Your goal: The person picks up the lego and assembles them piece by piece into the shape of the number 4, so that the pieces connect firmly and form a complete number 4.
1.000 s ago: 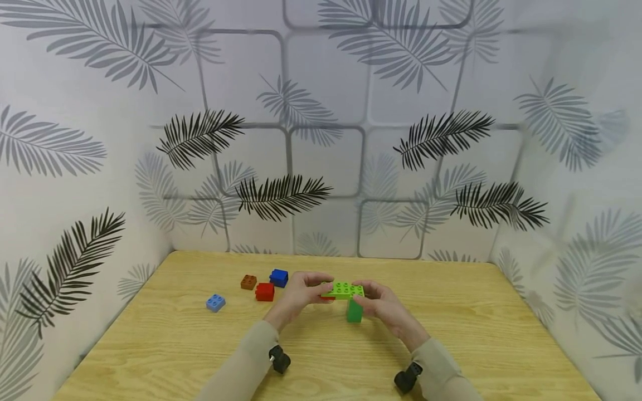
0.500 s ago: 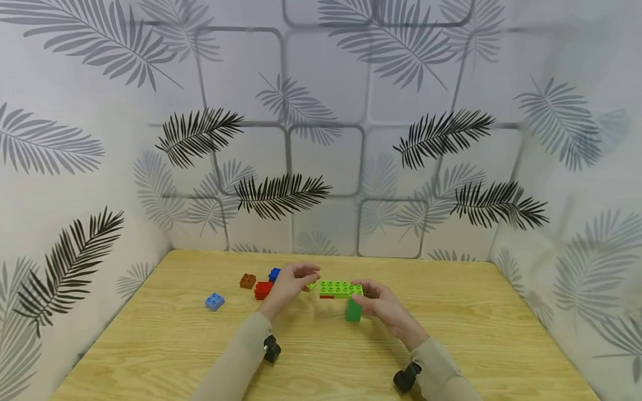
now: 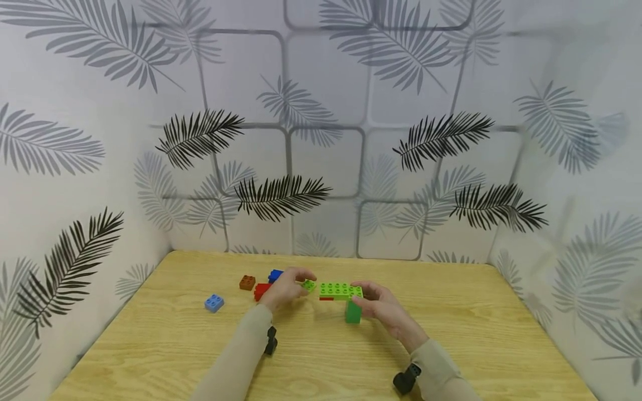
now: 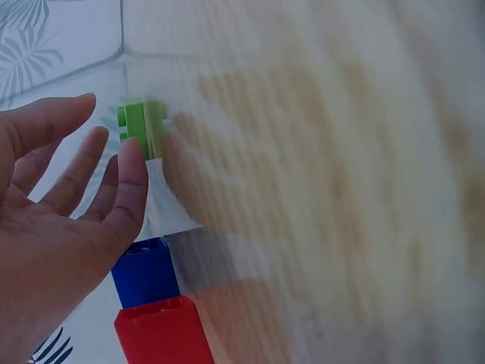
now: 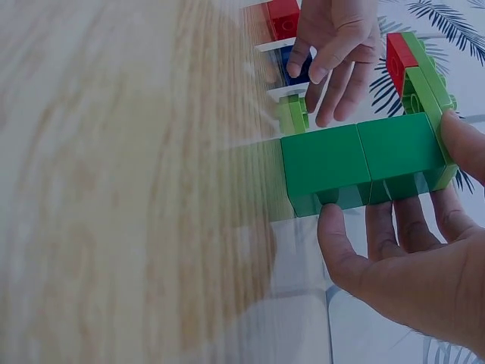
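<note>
My right hand grips an assembly of toy building bricks upright on the table. Its post is two stacked dark green bricks. A long lime brick lies across the top and juts out to the left. Under its free end a red brick is attached. My left hand is low over the table, fingers spread and loosely bent. Right by its fingertips a small lime brick sits on the table, with nothing held around it.
Behind and left of my left hand are a red brick and a blue brick, both partly hidden. A brown brick and a light blue brick are further left. Patterned walls border the wooden table.
My left hand has left the long lime brick's free end, moved left and lowered. The small lime brick, first seen at its fingers, now sits on the table. My right hand has stayed put.
</note>
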`<state>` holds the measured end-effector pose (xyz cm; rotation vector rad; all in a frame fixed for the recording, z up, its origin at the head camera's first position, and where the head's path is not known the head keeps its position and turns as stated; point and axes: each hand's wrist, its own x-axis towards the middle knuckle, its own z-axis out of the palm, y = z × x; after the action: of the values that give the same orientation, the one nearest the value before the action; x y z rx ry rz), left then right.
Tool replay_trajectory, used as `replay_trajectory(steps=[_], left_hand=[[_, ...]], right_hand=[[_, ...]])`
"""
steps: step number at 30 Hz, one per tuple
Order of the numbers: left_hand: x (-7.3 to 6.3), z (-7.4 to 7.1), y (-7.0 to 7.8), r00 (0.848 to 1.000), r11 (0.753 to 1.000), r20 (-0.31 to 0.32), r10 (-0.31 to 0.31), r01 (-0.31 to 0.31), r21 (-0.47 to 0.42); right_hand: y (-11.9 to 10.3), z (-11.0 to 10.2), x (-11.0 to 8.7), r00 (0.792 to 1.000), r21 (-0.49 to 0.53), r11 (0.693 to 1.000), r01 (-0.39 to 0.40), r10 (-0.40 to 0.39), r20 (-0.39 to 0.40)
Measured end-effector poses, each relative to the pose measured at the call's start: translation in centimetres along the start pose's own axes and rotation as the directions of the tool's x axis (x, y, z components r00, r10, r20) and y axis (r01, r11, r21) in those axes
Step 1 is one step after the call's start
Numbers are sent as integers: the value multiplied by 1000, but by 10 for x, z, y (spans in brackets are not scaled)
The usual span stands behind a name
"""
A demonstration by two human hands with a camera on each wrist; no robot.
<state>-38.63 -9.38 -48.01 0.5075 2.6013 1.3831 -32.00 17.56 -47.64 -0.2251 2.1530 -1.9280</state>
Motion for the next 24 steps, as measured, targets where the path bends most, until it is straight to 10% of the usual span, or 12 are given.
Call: replay_trajectory(steps=[14, 24], left_hand=[[-1, -2, -1, 993, 986, 98, -67, 51, 159], [-4, -6, -7, 986, 994, 141, -88, 79, 73]], right_hand=[[0, -1, 0, 1000, -2, 1000, 5, -5, 6], [0, -1, 0, 1000, 0, 1000, 8, -8, 15]])
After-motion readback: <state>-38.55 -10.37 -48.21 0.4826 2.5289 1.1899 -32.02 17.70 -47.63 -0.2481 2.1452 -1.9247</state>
